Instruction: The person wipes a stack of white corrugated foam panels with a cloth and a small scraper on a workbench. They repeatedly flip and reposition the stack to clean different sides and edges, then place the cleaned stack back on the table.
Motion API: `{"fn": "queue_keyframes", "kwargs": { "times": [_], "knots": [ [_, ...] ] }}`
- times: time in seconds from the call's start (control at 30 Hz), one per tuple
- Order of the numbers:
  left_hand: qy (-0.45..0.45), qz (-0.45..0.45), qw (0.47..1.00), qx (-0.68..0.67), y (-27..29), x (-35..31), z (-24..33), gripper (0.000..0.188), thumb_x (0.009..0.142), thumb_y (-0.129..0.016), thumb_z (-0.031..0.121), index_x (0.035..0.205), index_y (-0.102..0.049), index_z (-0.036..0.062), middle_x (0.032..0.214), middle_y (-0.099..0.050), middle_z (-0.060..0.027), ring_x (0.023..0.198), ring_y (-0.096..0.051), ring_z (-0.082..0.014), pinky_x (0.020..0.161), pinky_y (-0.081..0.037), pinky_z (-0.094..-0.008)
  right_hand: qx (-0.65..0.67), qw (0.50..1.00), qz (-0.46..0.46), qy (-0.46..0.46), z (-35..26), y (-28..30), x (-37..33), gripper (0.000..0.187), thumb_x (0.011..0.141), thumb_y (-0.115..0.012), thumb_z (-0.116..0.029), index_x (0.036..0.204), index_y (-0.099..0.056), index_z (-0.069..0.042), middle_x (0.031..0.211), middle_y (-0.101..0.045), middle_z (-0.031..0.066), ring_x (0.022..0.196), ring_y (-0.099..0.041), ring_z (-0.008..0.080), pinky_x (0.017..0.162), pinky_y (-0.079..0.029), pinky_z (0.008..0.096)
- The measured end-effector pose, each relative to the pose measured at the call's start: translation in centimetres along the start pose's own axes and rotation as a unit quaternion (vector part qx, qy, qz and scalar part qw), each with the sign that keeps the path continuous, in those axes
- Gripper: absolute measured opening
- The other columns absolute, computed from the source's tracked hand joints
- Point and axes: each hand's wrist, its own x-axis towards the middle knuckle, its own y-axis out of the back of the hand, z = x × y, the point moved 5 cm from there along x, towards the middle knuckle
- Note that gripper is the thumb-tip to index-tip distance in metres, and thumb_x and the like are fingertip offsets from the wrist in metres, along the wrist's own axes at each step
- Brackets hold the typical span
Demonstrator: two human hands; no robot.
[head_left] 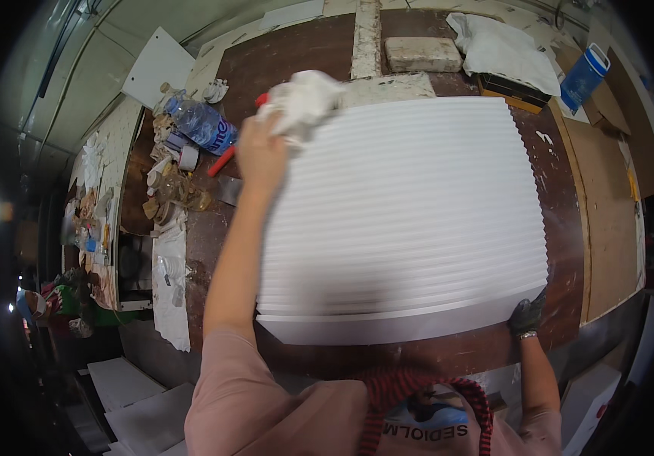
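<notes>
A large white panel with a ridged top [411, 205] lies across the table, its plain near side facing me. My left hand [262, 152] is bare and closed on a crumpled white cloth [308, 99] at the panel's far left corner; hand and cloth are slightly blurred. At the near right corner my right hand [526, 316], in a dark glove, grips the panel's edge, with its fingers partly hidden. Something red, like a tool handle [222, 161], shows beside my left wrist, partly covered by the hand.
Left of the panel lie a water bottle [201, 124], a tape roll [188, 157] and a clear yellowish bottle [182, 190]. Along the back are a pale block [423, 55], white plastic sheeting [502, 53] and a blue container [585, 78]. A brown board [608, 220] stands right.
</notes>
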Motion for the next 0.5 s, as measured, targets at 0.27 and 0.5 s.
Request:
{"fn": "queue_keyframes", "kwargs": {
  "times": [0.27, 0.5],
  "knots": [
    [-0.083, -0.192, 0.978, 0.007, -3.9, -1.5, 0.1, 0.046, 0.087, -0.055, 0.000, 0.118, -0.074, 0.0275, 0.131, -0.064, -0.0068, 0.113, -0.062, -0.0314, 0.093, -0.054, -0.0392, -0.007, 0.995, -0.052, -0.089, -1.7, 1.9, 1.0, 0.101, 0.090, -0.042, -0.063, 0.157, -0.015, 0.008, 0.163, -0.020, 0.0298, 0.150, -0.024, 0.0430, 0.124, -0.021, 0.0505],
    [0.020, -0.047, 0.993, 0.104, 0.5, 0.6, -9.0, 0.046, 0.090, -0.056, 0.006, 0.129, -0.070, 0.0248, 0.115, -0.064, -0.0202, 0.101, -0.067, -0.0388, 0.090, -0.055, -0.0455, 0.051, 0.988, -0.062, -0.135, -3.3, 3.5, 1.5, 0.094, 0.092, -0.045, -0.054, 0.156, -0.018, 0.009, 0.161, -0.024, 0.0301, 0.149, -0.026, 0.0436, 0.124, -0.020, 0.0487]
  ]
}}
